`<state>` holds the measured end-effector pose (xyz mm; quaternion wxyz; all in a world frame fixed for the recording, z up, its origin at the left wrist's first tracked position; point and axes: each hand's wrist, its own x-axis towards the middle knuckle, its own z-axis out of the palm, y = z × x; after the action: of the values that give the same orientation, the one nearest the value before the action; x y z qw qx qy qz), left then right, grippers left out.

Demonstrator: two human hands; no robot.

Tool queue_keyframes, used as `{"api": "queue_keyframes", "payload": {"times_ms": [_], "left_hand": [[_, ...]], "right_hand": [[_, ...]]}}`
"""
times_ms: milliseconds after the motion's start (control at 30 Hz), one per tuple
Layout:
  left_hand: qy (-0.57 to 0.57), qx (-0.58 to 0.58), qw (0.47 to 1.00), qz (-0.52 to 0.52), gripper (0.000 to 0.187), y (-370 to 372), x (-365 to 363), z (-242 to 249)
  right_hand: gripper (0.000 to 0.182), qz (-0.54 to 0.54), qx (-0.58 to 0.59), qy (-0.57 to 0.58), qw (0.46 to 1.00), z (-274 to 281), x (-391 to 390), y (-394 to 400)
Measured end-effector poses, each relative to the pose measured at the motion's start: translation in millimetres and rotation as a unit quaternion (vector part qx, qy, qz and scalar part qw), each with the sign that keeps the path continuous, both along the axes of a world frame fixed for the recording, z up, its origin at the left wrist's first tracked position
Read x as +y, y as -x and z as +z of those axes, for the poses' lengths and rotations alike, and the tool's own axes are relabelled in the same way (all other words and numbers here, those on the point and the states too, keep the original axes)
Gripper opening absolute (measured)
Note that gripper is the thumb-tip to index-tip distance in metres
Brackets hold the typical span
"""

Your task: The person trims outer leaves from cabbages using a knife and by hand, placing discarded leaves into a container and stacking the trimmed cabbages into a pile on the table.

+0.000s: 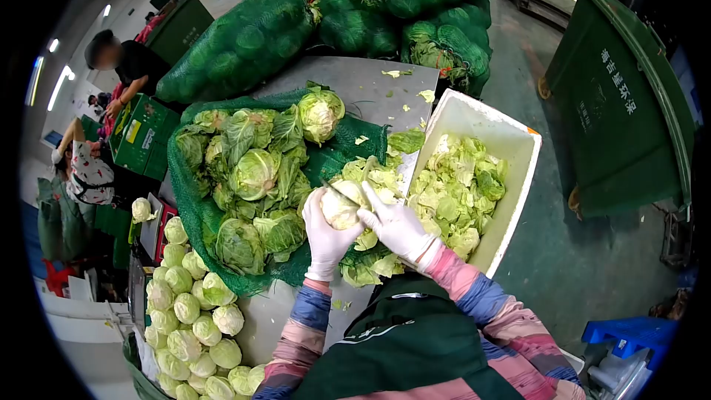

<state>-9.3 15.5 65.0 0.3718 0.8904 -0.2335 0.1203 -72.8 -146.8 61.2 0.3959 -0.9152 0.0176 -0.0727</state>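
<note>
Both hands wear white gloves. My left hand (324, 241) holds a pale, trimmed cabbage (342, 209) from its left side. My right hand (396, 228) is closed around a knife (341, 194), whose blade lies across the top of the cabbage. Loose leaves lie under and around the hands. To the left, several cabbages with outer leaves (254, 175) rest in an opened green net bag (194, 230). Right of my right hand stands a white foam box (509, 218) with cut leaves (459, 192) inside.
Full green net sacks (244, 41) lie beyond the metal table (355, 81). Many trimmed cabbages (185, 307) are piled at lower left, near green crates (141, 137). Two people (137, 63) are at far left. A large green bin (618, 96) stands right, above a blue pallet (629, 337).
</note>
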Motion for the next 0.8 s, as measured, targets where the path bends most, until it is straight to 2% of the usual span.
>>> {"api": "queue_keyframes", "payload": {"times_ms": [100,167,333,467,567,633,667,700,767,800], "left_hand": [[-0.024,-0.033,0.999,-0.018,0.085,4,-4,-1],[-0.025,-0.039,0.999,-0.012,0.088,5,-4,-9],[-0.075,-0.075,0.994,0.005,0.094,9,-2,-5],[-0.083,-0.077,0.994,0.005,0.093,13,1,-2],[-0.067,-0.089,0.994,0.017,0.092,13,-2,-2],[-0.049,-0.099,0.994,-0.019,0.092,19,-5,13],[-0.047,-0.108,0.993,-0.023,0.093,22,-2,20],[-0.049,-0.109,0.993,-0.024,0.093,23,0,25],[0.132,-0.008,0.991,-0.009,0.097,22,7,31],[0.197,0.052,0.979,-0.011,0.098,18,12,31]], "right_hand": [[0.064,0.012,0.007,0.030,0.999,0,11,-1],[0.065,0.018,-0.010,0.021,1.000,4,11,-3],[0.067,0.049,0.001,0.099,0.994,2,6,-10],[0.067,0.059,-0.007,0.105,0.993,7,0,-15],[0.061,0.057,0.046,0.100,0.992,11,-5,-22],[0.052,-0.090,-0.015,-0.120,0.989,-30,-20,-38],[0.049,-0.089,-0.033,-0.143,0.985,-61,-41,-45],[0.049,-0.126,-0.017,-0.129,0.983,-74,-67,-42],[0.051,-0.228,0.052,-0.067,0.970,-87,-110,-34],[0.053,-0.238,0.146,-0.008,0.960,-71,-113,-28]]}}
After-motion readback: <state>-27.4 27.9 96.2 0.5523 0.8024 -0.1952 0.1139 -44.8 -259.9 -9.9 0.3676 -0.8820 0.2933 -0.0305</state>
